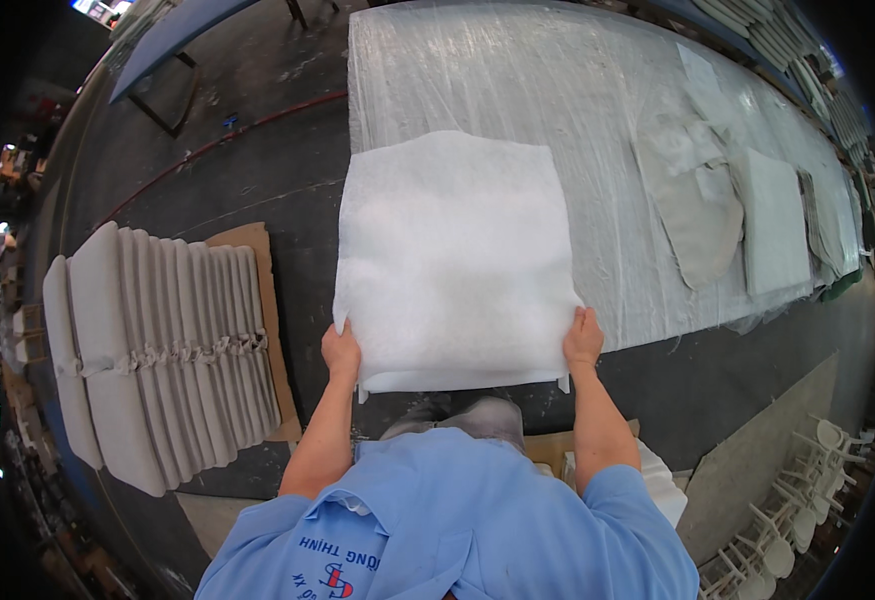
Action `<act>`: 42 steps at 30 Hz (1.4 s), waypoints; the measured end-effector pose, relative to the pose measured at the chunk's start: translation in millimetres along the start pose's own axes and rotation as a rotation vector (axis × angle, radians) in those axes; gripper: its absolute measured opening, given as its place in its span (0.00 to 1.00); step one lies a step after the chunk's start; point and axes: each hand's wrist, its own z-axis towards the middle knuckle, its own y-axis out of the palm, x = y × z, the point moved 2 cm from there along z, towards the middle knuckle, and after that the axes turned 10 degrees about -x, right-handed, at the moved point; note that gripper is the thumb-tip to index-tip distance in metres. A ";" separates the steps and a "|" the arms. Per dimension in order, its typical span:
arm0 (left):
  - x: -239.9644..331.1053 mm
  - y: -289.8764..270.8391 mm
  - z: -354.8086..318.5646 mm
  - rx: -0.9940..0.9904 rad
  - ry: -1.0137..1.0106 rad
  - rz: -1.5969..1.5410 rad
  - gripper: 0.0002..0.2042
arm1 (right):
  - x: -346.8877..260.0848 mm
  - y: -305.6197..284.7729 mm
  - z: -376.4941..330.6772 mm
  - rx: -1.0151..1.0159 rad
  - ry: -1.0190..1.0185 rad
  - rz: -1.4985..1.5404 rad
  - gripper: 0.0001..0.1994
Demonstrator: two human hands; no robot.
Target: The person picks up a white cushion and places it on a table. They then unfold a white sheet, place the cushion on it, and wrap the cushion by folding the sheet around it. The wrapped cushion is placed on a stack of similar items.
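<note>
A white sheet of soft, felt-like wadding is spread out in front of me, its far edge rising to a low peak. My left hand is closed on the sheet's left edge near its lower corner. At the same height on the opposite side, my right hand grips the right edge. Two small pale posts, one of them a white leg-like end, stick out below the near corners; what they belong to is hidden under the sheet. The sheet's far part overlaps a plastic-covered surface.
A wide surface under clear plastic film reaches far right, bearing beige fabric pieces and a white padded panel. Left stands a row of grey-beige cushions against cardboard. White chair frames crowd the lower right; a blue-topped table is far left.
</note>
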 end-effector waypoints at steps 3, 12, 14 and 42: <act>-0.1 -1.1 0.6 0.018 -0.002 0.017 0.18 | 2.1 0.8 1.5 0.008 -0.009 0.016 0.18; 4.1 -26.8 -2.6 -0.458 0.047 -0.108 0.19 | -9.5 -10.6 -0.2 -0.179 -0.021 0.157 0.19; 14.2 -36.8 0.4 -0.706 0.011 -0.243 0.20 | -26.8 -19.6 9.8 -0.098 -0.111 0.144 0.19; 123.9 -17.0 58.9 -0.644 -0.019 -0.366 0.23 | -125.9 -27.3 54.5 0.080 -0.754 -0.176 0.17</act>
